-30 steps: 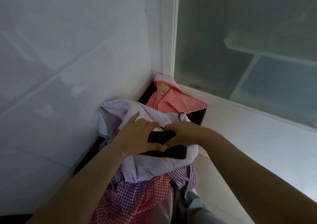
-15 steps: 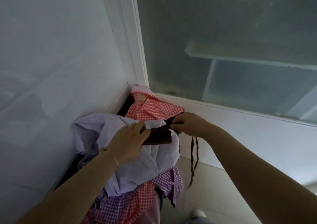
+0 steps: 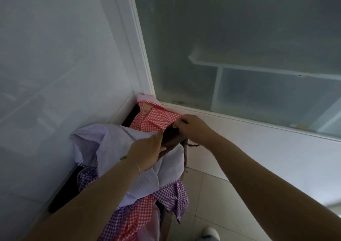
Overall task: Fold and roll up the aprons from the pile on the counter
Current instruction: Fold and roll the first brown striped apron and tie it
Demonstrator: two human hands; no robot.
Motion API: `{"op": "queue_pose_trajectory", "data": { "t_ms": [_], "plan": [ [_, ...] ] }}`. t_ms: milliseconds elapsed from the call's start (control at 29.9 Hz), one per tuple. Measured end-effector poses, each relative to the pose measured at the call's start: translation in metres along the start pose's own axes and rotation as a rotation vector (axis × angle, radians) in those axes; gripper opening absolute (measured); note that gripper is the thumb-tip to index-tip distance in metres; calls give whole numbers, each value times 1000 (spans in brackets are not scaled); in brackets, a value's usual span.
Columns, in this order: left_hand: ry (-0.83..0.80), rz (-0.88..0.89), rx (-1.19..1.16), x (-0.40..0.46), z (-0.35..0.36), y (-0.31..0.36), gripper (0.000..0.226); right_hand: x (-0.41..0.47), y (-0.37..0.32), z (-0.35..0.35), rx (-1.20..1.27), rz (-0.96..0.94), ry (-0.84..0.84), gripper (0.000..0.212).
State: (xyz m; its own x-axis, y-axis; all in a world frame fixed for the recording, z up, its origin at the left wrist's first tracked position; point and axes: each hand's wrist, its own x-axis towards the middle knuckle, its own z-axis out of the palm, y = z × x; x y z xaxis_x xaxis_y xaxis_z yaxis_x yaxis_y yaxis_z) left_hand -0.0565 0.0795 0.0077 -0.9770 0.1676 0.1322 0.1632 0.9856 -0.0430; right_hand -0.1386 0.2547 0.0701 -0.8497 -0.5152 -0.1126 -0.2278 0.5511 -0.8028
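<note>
**Both hands on a dark roll above the heap of checked aprons**

The heap sits in a tight corner. A pale, glossy wall [image 3: 55, 56] closes the left side, and a white-framed frosted glass pane [image 3: 239, 47] closes the far side, with a white ledge below it. The narrow dark bench [image 3: 60, 191] runs along the left wall and is almost wholly covered by cloth; its right edge is hidden where the aprons spill over it. Open room lies to the right only, over the pale tiled floor [image 3: 208, 200], where the toe of a white shoe [image 3: 210, 231] shows at the bottom edge.

No writing or brand can be read. A small bear-like patch [image 3: 145, 109] sits on the red-and-white checked apron [image 3: 153, 120] at the back of the corner.

The left hand [image 3: 147, 152] curls round the near end of a dark brown rolled-up cloth [image 3: 170, 138], its thumb along the top. The right hand [image 3: 191, 128] pinches the far upper end of the same roll with bent fingers. The two hands are close together, with only the roll between them. A thin dark tie [image 3: 185, 157] hangs down from the roll beside the heap's right edge.

The roll is held just above a pale lilac checked apron [image 3: 114, 145] that tops the pile. Purple-checked aprons [image 3: 173, 198] and red-checked aprons [image 3: 140, 211] hang off below it towards the floor.
</note>
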Motion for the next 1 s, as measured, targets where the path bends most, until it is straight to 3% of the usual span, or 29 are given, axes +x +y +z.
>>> {"op": "queue_pose_trajectory", "data": {
  "t_ms": [100, 167, 301, 335, 469, 603, 703, 804, 904, 1004],
  "plan": [
    [-134, -351, -514, 17, -13, 8, 40, -14, -10, 19, 186, -24, -31, 29],
    [-133, -507, -862, 23, -26, -1, 44, -25, -6, 28, 414, 32, -201, 32],
    [-88, -492, -1397, 13, -66, -22, 77, -31, 25, 28, 870, 169, -614, 32],
    [-87, -447, -1418, 9, -77, -24, 82, -28, 32, 23, 923, 182, -658, 31],
    [-167, -243, -1310, 0, -111, -15, 65, -14, 43, -5, 980, 186, -640, 27],
    [-329, -20, -1169, 3, -117, 8, 77, 2, 29, -17, 689, 182, -610, 27],
    [-513, 63, -957, 13, -112, 23, 113, 4, -11, -28, 356, -37, -709, 27],
    [-579, -60, -925, 19, -106, 19, 88, 10, -33, -44, 166, -155, -693, 25],
    [-560, -230, -931, 17, -97, 15, 63, 20, -39, -45, -46, -228, -661, 36],
    [-548, -280, -968, 16, -85, 11, 38, 27, -44, -36, -192, -314, -675, 31]
  ]
}}
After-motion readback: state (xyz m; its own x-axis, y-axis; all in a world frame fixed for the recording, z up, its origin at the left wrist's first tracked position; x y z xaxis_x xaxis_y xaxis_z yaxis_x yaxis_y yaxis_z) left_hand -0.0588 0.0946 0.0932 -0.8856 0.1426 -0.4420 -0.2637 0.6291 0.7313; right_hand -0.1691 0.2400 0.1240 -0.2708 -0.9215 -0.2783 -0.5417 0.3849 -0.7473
